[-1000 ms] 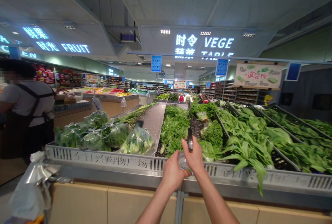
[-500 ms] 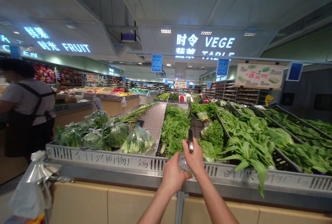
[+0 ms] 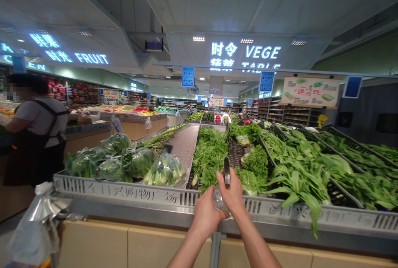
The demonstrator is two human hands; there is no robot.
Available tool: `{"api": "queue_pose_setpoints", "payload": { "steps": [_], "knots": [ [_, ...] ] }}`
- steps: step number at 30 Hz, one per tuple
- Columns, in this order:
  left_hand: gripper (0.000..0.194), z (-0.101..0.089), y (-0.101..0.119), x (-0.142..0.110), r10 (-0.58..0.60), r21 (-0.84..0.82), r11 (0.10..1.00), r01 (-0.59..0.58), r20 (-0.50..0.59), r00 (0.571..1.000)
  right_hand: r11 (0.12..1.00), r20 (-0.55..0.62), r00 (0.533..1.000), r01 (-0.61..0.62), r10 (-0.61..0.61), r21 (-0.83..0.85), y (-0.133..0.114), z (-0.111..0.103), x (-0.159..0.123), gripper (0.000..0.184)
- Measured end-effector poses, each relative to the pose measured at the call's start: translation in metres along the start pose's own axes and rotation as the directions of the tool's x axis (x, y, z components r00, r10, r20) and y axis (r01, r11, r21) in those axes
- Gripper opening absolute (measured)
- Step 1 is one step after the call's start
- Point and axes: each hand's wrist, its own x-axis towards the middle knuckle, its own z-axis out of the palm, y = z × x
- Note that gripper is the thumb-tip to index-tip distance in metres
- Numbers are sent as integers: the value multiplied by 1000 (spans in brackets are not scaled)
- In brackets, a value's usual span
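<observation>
My left hand (image 3: pixel 206 211) is wrapped around the clear body of a spray bottle (image 3: pixel 218 198), in front of the vegetable stand. Higher up, my right hand (image 3: pixel 232 191) is closed around the bottle's neck, and its dark head (image 3: pixel 227 172) sticks out above the fingers, pointing forward. Most of the bottle is hidden by my hands. Just beyond it lie feathery leafy greens (image 3: pixel 211 146) and, to their right, curly lettuce (image 3: pixel 255 161) in a dark crate.
Bagged greens (image 3: pixel 164 170) sit on the left of the stand, long-leaved greens (image 3: pixel 295 156) on the right. The grey slatted rim (image 3: pixel 124 191) runs along the front. A plastic bag (image 3: pixel 34 228) hangs at lower left. A person in an apron (image 3: pixel 46 123) stands at far left.
My hands and the spray bottle have shifted very slightly, with the dark head a little lower and to the left. The person at far left has moved slightly right.
</observation>
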Motion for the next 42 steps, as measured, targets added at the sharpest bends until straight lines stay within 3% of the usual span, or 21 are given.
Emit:
{"api": "queue_pose_setpoints", "payload": {
  "steps": [19,33,42],
  "knots": [
    [67,-2,-10,-7,-29,99,995,29,0,1000,999,68,997,35,-35,-6,-4,7,-10,33],
    [60,1,-2,-4,-2,110,994,0,22,1000,1000,28,1000,-5,5,-22,1,1,-6,32],
    [68,3,3,1,20,103,995,-20,2,1000,1000,-15,1000,-5,5,-26,0,-4,0,33]
  ]
}}
